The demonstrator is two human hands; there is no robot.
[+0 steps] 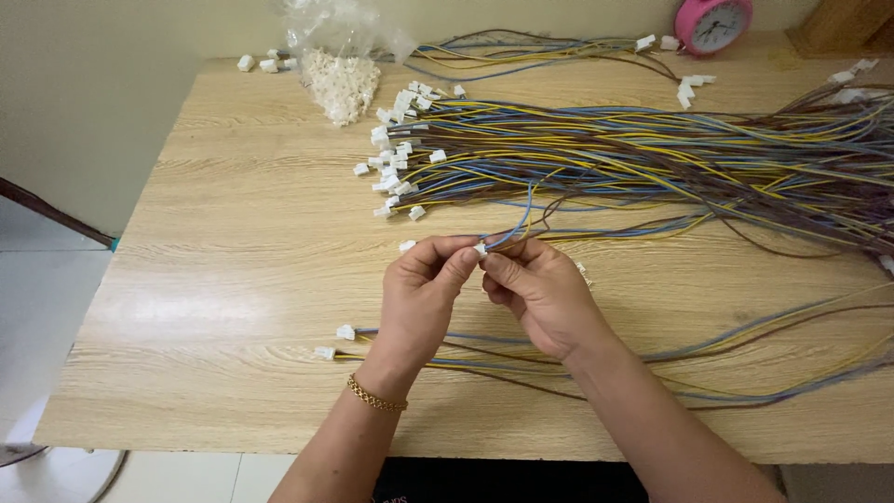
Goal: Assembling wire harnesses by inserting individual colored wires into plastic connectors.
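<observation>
Both hands pinch one small white connector over a wooden table (233, 233).

A large wire bundle (652, 158) lies beyond the fingertips; a bag of white connectors (343, 74) sits further back. Left hand (424, 293) and right hand (540, 293) close fingertips on the white connector (480, 249), its blue wire (526, 210) rising away from them.

**Arrangement of items on the surface**

Both hands meet above the middle of the surface (233, 279), left hand (424, 289) beside right hand (540, 293), a small connector (480, 249) between their fingers (461, 265). Behind them lies a large wire bundle (633, 158), running to the right edge. A bag of connectors (343, 70) sits at the far left of the bundle; a clock (712, 23) stands at the far right. Two finished wires (346, 343) lie nearest the person, under the wrists.
</observation>
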